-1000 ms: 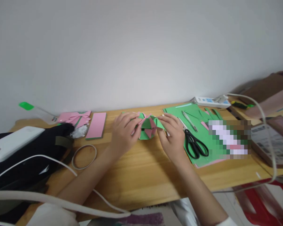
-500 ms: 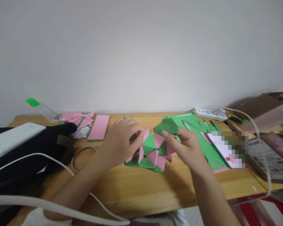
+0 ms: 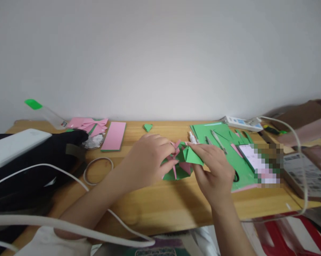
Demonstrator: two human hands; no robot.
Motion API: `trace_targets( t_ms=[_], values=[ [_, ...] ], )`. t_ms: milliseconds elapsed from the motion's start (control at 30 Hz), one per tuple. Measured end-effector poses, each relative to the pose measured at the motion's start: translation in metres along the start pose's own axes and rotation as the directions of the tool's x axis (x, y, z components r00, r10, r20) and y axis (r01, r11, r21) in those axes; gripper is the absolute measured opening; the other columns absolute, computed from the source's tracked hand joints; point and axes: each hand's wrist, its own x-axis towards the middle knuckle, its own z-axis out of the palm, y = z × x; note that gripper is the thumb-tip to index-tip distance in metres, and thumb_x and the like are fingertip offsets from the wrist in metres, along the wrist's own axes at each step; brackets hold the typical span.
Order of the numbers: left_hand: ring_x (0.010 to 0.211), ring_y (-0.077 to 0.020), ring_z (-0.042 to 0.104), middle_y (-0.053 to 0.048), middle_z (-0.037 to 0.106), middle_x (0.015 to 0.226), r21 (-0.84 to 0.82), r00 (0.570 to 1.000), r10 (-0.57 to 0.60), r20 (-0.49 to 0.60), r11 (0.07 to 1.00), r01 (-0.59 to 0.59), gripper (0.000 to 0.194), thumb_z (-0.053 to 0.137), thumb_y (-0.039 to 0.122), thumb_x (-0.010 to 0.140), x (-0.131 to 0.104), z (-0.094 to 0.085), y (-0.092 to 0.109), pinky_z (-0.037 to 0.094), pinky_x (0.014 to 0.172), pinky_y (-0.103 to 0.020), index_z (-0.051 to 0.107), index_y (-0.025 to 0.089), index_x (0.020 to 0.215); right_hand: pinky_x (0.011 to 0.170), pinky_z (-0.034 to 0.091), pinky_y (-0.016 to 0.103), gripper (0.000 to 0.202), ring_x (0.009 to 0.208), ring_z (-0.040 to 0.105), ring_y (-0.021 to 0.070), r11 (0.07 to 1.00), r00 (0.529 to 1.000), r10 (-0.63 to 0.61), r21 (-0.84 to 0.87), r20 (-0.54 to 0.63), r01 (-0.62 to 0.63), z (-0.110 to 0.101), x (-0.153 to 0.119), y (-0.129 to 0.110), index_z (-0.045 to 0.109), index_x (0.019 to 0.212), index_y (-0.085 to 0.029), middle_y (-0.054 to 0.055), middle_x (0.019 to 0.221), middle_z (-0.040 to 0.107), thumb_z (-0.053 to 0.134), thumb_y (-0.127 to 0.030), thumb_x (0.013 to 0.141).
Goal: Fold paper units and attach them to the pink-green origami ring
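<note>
A folded pink and green paper model (image 3: 178,171) is held up over the wooden table, between my two hands. My left hand (image 3: 153,160) pinches its pink folds from the left and covers much of that side. My right hand (image 3: 212,167) is closed on a green folded flap (image 3: 192,156) at the model's right side, thumb below and fingers above. Whether the flap is joined to the rest of the model I cannot tell. Just behind the right fingers lies a white glue tube (image 3: 192,137).
Green paper sheets (image 3: 242,177) with a craft knife (image 3: 217,140) and offcuts lie on the right, beside a phone (image 3: 253,160) and a power strip (image 3: 241,123). At left are pink paper strips (image 3: 113,137), a tape ring (image 3: 87,172) and a black bag (image 3: 61,156). A white cable (image 3: 96,233) crosses in front.
The model has been turned and sits a little further right. The green piece in my right hand has tipped down against it, and my hands are closer together. The view has shifted slightly.
</note>
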Motion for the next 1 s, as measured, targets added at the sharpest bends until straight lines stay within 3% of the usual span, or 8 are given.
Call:
trace_targets(
  t_ms=[100, 267, 533, 633, 700, 833, 933, 1000],
  values=[
    [0.079, -0.0217, 0.062, -0.003, 0.069, 0.080, 0.016, 0.999, 0.015, -0.035, 1.000, -0.015, 0.016, 0.062, 0.033, 0.089, -0.003, -0.003, 0.008, 0.043, 0.072, -0.036, 0.063, 0.017, 0.084, 0.086, 0.048, 0.040, 0.041, 0.094, 0.067, 0.0220, 1.000, 1.000, -0.005, -0.008, -0.027, 0.005, 0.001, -0.011, -0.006, 0.062, 0.122, -0.025, 0.006, 0.099, 0.073, 0.054, -0.008, 0.086],
    [0.077, -0.0173, 0.060, -0.001, 0.069, 0.078, 0.131, 0.944, 0.187, -0.271, 0.979, -0.156, 0.010, 0.057, 0.016, 0.091, -0.005, -0.010, 0.020, 0.044, 0.075, -0.033, 0.061, 0.017, 0.081, 0.088, 0.047, 0.039, 0.045, 0.096, 0.066, 0.0221, 0.999, 0.999, 0.006, -0.034, -0.037, -0.008, -0.001, -0.015, -0.015, 0.062, 0.123, -0.025, 0.006, 0.099, 0.073, 0.052, -0.005, 0.084],
    [0.077, -0.0154, 0.063, 0.000, 0.071, 0.079, 0.218, 0.874, 0.346, -0.341, 0.934, -0.284, 0.013, 0.062, 0.007, 0.086, -0.005, -0.010, 0.023, 0.047, 0.075, -0.033, 0.058, 0.018, 0.080, 0.089, 0.046, 0.041, 0.040, 0.098, 0.066, 0.0231, 1.000, 1.000, -0.012, -0.023, -0.015, 0.012, -0.002, -0.015, -0.018, 0.064, 0.118, -0.020, 0.008, 0.101, 0.073, 0.052, -0.004, 0.083],
    [0.079, -0.0167, 0.063, -0.001, 0.072, 0.080, 0.232, 0.868, 0.383, -0.317, 0.918, -0.321, 0.011, 0.062, 0.008, 0.085, -0.006, -0.010, 0.023, 0.047, 0.076, -0.034, 0.059, 0.018, 0.082, 0.088, 0.046, 0.042, 0.036, 0.097, 0.066, 0.0241, 1.000, 1.000, -0.016, -0.024, -0.013, 0.016, -0.002, -0.015, -0.017, 0.064, 0.116, -0.020, 0.008, 0.101, 0.073, 0.054, -0.007, 0.084],
    [0.081, -0.0164, 0.062, 0.000, 0.072, 0.082, 0.217, 0.879, 0.361, -0.313, 0.928, -0.304, 0.010, 0.059, 0.009, 0.088, -0.006, -0.009, 0.023, 0.046, 0.077, -0.034, 0.059, 0.018, 0.084, 0.087, 0.046, 0.042, 0.035, 0.096, 0.066, 0.0240, 1.000, 1.000, -0.007, -0.016, -0.011, 0.007, -0.002, -0.016, -0.016, 0.064, 0.114, -0.021, 0.008, 0.100, 0.073, 0.054, -0.008, 0.084],
    [0.084, -0.0199, 0.062, -0.004, 0.071, 0.088, 0.177, 0.942, 0.125, -0.313, 0.982, -0.071, 0.008, 0.060, 0.022, 0.089, -0.005, -0.005, 0.025, 0.045, 0.078, -0.036, 0.060, 0.017, 0.095, 0.088, 0.048, 0.040, 0.028, 0.095, 0.066, 0.0224, 0.996, 0.996, 0.076, 0.038, -0.042, -0.075, 0.000, -0.015, -0.014, 0.065, 0.106, -0.022, 0.005, 0.095, 0.073, 0.053, -0.008, 0.084],
    [0.081, -0.0261, 0.061, -0.007, 0.068, 0.082, 0.228, 0.981, 0.018, -0.191, 0.973, 0.027, 0.022, 0.066, 0.037, 0.084, -0.006, 0.000, 0.025, 0.044, 0.075, -0.041, 0.061, 0.015, 0.090, 0.085, 0.049, 0.038, 0.019, 0.090, 0.065, 0.0212, 0.982, 0.983, 0.167, 0.099, -0.072, -0.159, 0.002, -0.013, -0.015, 0.066, 0.098, -0.022, 0.004, 0.089, 0.072, 0.057, -0.011, 0.085],
    [0.081, -0.0261, 0.061, -0.007, 0.069, 0.082, 0.263, 0.991, 0.026, -0.133, 0.965, 0.010, 0.016, 0.064, 0.031, 0.086, -0.006, 0.005, 0.024, 0.044, 0.076, -0.041, 0.062, 0.015, 0.087, 0.083, 0.050, 0.038, 0.015, 0.088, 0.065, 0.0211, 0.971, 0.973, 0.213, 0.132, -0.090, -0.201, 0.004, -0.013, -0.015, 0.067, 0.095, -0.022, 0.004, 0.087, 0.071, 0.060, -0.013, 0.085]
  ],
)
